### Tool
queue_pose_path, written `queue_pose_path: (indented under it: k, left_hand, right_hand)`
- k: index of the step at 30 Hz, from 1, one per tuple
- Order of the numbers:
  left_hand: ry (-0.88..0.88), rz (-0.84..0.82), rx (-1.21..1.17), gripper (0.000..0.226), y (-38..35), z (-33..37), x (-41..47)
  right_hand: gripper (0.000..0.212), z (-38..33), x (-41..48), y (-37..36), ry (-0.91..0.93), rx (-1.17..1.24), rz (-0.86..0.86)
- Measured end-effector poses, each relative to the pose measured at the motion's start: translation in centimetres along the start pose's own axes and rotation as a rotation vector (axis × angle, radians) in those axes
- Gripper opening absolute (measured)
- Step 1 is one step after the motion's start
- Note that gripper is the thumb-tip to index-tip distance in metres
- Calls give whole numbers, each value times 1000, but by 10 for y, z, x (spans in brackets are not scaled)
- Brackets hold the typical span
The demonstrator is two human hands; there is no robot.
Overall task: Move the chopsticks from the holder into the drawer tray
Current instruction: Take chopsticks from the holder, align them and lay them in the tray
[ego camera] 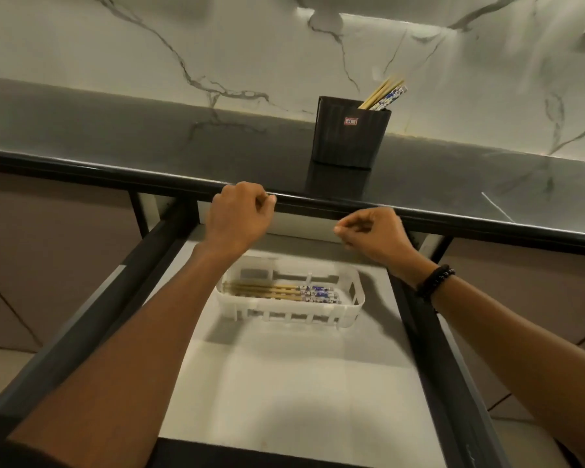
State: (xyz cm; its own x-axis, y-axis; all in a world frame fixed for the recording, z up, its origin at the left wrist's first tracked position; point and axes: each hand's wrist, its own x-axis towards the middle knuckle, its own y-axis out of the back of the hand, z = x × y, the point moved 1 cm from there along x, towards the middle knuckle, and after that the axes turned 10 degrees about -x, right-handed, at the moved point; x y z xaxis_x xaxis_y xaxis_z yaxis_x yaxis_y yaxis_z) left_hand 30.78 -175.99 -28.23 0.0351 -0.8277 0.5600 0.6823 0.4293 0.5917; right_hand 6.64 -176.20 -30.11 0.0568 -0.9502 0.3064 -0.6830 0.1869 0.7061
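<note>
Chopsticks (284, 292), several, lying lengthwise in white slotted tray (291, 308) inside open drawer (284, 383). Further chopsticks (384, 94) standing in black holder (350, 136) on dark countertop (149, 143) (leaning right). Left hand (238, 214) at counter edge, fingers curled, nothing held. Right hand (375, 234) nearby, fingertips drawn to thumb, likewise empty.

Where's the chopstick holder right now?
In the head view, the black holder stands on the dark counter, right of centre, beyond the right hand.
</note>
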Motion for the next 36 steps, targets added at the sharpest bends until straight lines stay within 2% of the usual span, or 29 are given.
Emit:
queue_pose_path:
  k: [4,8,11,15,18,19,21,22,27,29,31,33,36]
  left_hand:
    - [-134,70,-124,26,1,21,15]
    - [-148,8,-92,26,-5,28,34]
    - [-69,-107,-4,32,-13,29,57]
    - [33,-323,269,44,-20,26,91]
    - [57,-416,393,45,-21,29,111]
    - [65,-445,405,47,-21,31,114]
    - [81,-500,420,49,-21,33,122]
    - [87,-520,423,49,-23,34,127]
    - [142,-647,401,49,-24,37,140]
    - [160,-687,398,48,-26,39,145]
    - [177,-711,386,49,-27,40,149]
    - [191,-732,376,50,-28,41,152]
    - [202,-761,361,51,-30,40,155]
  right_hand:
    - [17,-8,27,33,-58,131,121]
    - [22,-10,66,56,-131,248,243]
    - [29,-7,100,69,-164,288,317]
    - [49,-1,153,85,-261,316,380]
    - [60,2,190,93,-311,352,391]
    - [56,4,198,94,-328,372,378]
    - [29,5,214,97,-355,406,352]
    - [24,4,222,98,-368,421,350]
    - [22,6,247,101,-408,437,359]
    - [14,7,254,100,-403,405,419]
    - [16,4,258,101,-390,317,535]
    - [19,-2,261,104,-337,246,630]
    - [23,-13,267,106,-262,236,606]
